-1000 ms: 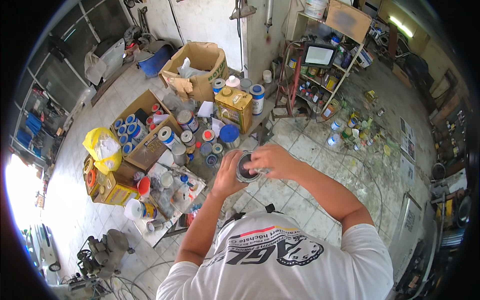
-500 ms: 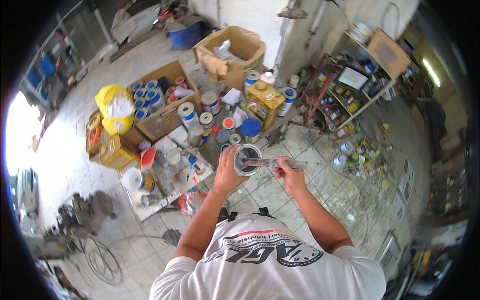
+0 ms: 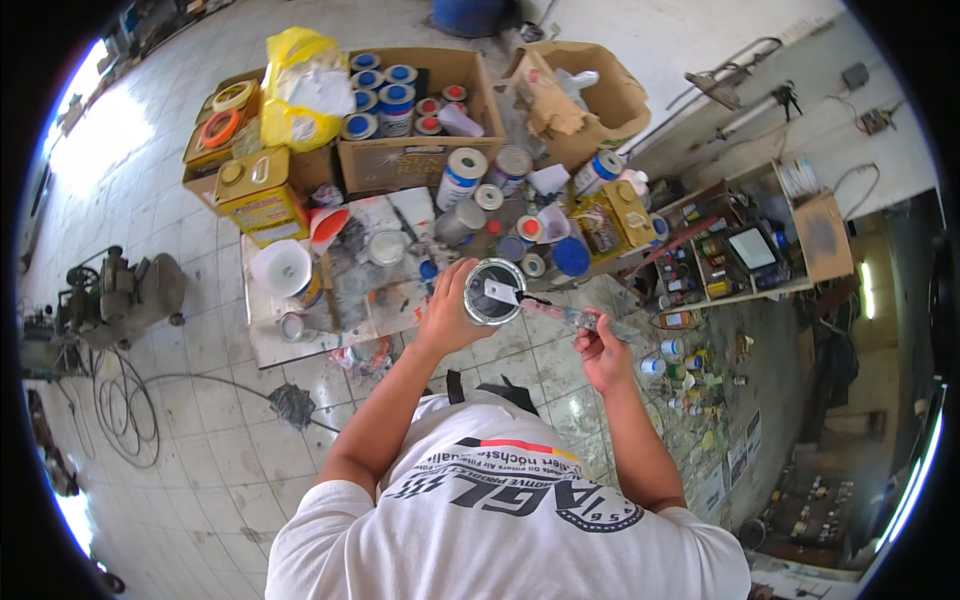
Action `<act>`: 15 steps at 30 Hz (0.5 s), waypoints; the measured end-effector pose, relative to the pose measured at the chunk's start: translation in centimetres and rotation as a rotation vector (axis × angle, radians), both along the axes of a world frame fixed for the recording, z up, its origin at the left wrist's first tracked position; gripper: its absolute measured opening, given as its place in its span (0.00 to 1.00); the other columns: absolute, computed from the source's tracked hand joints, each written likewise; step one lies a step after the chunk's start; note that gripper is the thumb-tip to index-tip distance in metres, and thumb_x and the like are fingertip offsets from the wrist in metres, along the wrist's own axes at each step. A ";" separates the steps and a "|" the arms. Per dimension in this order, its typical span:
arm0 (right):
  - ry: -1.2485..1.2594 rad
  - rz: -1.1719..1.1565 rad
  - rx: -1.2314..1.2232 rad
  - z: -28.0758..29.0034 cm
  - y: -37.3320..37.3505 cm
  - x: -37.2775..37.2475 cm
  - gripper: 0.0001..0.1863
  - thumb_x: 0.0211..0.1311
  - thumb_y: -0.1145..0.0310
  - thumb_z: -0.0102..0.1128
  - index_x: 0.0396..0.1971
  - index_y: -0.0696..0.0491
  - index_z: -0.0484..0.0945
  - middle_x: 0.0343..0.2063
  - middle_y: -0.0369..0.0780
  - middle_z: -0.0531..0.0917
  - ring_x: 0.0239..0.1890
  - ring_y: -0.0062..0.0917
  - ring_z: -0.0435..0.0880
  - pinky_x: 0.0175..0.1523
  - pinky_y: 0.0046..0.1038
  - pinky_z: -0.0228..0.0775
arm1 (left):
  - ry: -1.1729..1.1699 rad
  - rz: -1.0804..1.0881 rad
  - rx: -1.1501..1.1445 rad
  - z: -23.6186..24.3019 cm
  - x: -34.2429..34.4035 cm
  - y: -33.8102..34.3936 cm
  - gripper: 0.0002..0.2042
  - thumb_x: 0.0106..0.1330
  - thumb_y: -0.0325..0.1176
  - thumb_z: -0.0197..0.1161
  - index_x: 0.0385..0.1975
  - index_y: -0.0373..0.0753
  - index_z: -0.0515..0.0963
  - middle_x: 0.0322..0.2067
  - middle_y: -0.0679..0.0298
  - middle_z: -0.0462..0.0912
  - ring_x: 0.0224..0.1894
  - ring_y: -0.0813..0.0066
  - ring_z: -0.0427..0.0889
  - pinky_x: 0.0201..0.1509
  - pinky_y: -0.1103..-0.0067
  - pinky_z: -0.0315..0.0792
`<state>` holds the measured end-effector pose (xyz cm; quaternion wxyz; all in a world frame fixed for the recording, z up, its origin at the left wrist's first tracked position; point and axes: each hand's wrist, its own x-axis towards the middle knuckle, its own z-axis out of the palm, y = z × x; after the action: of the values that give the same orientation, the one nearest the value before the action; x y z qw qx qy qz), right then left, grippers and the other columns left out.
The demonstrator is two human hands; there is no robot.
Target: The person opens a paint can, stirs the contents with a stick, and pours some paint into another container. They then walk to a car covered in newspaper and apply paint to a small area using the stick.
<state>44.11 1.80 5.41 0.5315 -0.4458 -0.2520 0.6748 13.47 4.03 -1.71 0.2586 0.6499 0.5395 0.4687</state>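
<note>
Head view: cans (image 3: 470,185) crowd tin (image 3: 493,291)

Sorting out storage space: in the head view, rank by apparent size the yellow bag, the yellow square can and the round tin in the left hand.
1. yellow bag
2. yellow square can
3. round tin, held nearer the camera, so its true size is unsure

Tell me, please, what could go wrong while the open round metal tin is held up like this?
The left hand holds the open round metal tin in mid-air over the tiled floor, so a slip could spill it. The right hand draws a long thin stick from the tin; it might drip. Crowded cans on the low board below could get knocked.
</note>
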 end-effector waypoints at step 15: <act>-0.705 0.376 0.175 -7.2 15.8 -19.2 0.18 0.69 0.68 0.71 0.55 0.59 0.84 0.41 0.38 0.87 0.37 0.23 0.85 0.42 0.25 0.78 | -0.032 0.374 -0.209 -12.3 -8.1 -0.7 0.57 0.40 0.35 0.87 0.74 0.34 0.59 0.67 0.44 0.70 0.71 0.40 0.70 0.76 0.57 0.66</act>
<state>24.95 17.59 -1.75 0.3158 -0.5487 -0.5524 0.5422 5.40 3.29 -13.97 0.2417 0.5005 0.6923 0.4602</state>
